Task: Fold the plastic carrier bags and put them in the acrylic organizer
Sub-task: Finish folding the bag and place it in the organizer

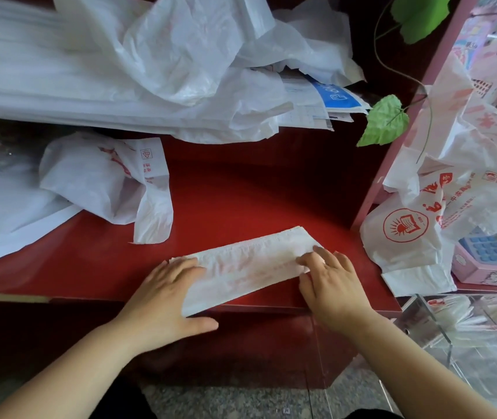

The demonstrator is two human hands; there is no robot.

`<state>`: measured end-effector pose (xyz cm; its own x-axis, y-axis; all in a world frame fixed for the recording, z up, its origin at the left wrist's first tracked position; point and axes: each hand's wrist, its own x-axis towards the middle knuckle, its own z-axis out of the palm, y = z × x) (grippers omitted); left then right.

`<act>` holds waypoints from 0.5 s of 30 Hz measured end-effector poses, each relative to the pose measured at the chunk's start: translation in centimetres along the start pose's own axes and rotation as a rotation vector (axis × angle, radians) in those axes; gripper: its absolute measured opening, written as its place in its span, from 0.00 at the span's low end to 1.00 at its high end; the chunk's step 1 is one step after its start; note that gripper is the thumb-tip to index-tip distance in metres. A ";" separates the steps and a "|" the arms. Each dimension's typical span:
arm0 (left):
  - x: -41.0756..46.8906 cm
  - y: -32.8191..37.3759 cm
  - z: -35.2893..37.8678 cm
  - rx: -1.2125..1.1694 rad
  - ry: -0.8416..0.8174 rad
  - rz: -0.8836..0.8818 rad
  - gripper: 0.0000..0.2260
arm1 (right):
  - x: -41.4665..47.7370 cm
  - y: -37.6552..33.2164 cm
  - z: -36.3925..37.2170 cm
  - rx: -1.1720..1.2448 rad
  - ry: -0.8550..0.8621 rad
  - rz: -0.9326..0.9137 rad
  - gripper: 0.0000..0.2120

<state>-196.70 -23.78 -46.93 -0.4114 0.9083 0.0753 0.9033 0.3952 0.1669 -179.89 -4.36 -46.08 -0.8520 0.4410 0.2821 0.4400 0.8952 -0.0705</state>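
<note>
A white carrier bag with faint red print (247,266), folded into a long narrow strip, lies slanted near the front edge of the red table (241,189). My left hand (165,297) lies flat on the strip's left end, fingers straight and thumb spread along the table edge. My right hand (329,285) presses the right end, its fingers on top of the strip. The clear acrylic organizer (440,328) stands at the lower right, below the table edge, with several folded white bags inside.
A loose printed bag (105,182) lies crumpled at the left. A heap of white bags and sheets (150,65) fills the back. More printed bags (422,219) spill from a pink shelf (392,164) on the right. Green leaves (386,122) hang nearby.
</note>
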 end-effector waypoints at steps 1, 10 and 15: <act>-0.9 -0.4 0.2 0.081 0.012 0.061 0.46 | 0.7 0.1 0.1 -0.011 -0.070 0.001 0.33; -2.3 -0.3 1.0 -0.114 0.323 0.329 0.15 | 2.5 -0.9 0.2 0.404 -0.061 -0.012 0.25; -1.6 1.3 0.6 -0.186 0.336 0.345 0.13 | -2.5 -1.3 0.2 0.480 -0.090 -0.143 0.33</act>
<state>-194.76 -24.64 -47.37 -0.1375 0.8753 0.4636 0.9689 0.0215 0.2467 -178.41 -6.55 -46.90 -0.9246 0.2970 0.2387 0.1556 0.8662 -0.4748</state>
